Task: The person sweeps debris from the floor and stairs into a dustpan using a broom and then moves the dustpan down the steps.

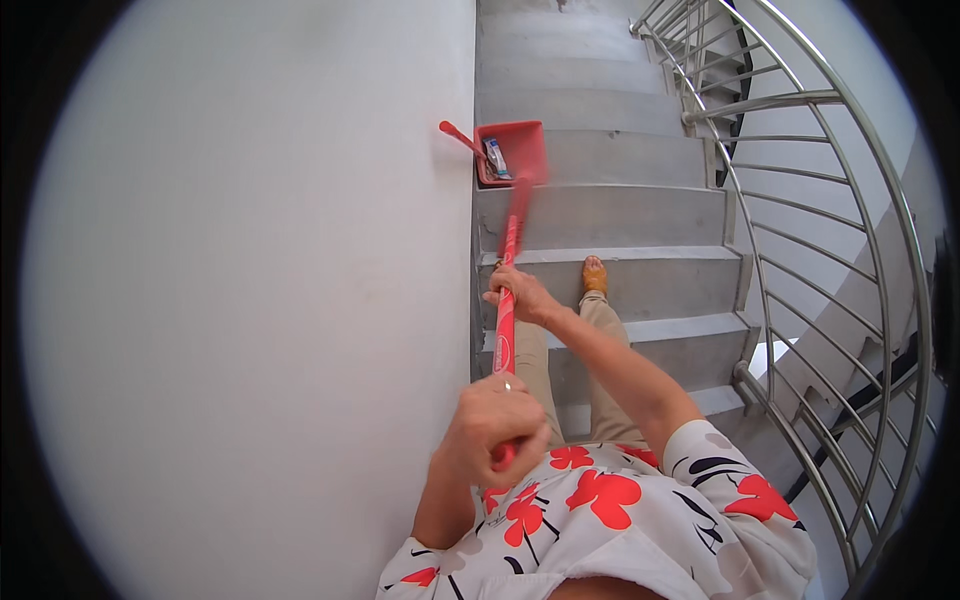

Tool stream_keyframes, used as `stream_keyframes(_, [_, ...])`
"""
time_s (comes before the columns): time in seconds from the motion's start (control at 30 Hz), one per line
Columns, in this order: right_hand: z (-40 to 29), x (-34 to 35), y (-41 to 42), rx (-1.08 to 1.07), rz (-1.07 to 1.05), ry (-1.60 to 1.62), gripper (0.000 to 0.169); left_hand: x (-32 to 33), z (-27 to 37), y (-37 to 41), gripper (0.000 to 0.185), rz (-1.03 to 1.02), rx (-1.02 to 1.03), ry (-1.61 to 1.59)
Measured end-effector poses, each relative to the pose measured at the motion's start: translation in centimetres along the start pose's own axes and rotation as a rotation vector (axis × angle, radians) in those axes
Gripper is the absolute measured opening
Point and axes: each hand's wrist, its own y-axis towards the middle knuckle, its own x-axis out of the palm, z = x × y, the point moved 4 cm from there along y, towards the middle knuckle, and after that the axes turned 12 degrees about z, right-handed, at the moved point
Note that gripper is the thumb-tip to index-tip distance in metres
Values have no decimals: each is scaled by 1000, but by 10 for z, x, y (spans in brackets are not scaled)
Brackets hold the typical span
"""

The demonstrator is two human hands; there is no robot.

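My left hand [495,424], with a ring on one finger, is closed around the top end of a red broom handle [505,334]. Further down the same handle, my right hand [525,294] grips it. The red broom head [517,214] is blurred, and its upper end overlaps the front edge of a red dustpan [529,146]; whether they touch I cannot tell. That dustpan rests on a stair against the wall, its short handle [459,135] pointing left. Inside it lie a crumpled white and blue wrapper [495,157] and some dark debris.
Grey concrete stairs [622,217] run up the view. A plain white wall [262,300] borders them on the left, and a stainless steel railing [862,225] on the right. My foot in a tan shoe [595,276] stands on a step; the other is mostly hidden.
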Motion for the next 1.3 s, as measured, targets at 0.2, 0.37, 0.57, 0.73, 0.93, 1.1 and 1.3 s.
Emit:
stream_keyframes(0.2, [-22,-1,-13,-13,204,233,19,27,3,-20,20,-152,21,81])
stream_keyframes(0.37, [-9,1,-25,60,441,378,16,42,1,-25,21,-289,49,99])
stream_keyframes(0.57, [-1,-16,1,27,603,366,16,47,-3,-16,26,-273,104,151])
stream_keyframes(0.73, [1,-52,30,59,537,314,16,48,-11,-7,27,-279,151,122])
stream_keyframes(0.93, [-27,-52,0,114,493,344,17,41,31,11,20,-192,164,8])
stream_keyframes(1.1, [-29,-26,-30,134,404,298,16,28,28,5,19,-192,76,-42])
stream_keyframes(1.3, [3,-26,16,-7,475,305,15,50,-10,-2,19,-124,162,111])
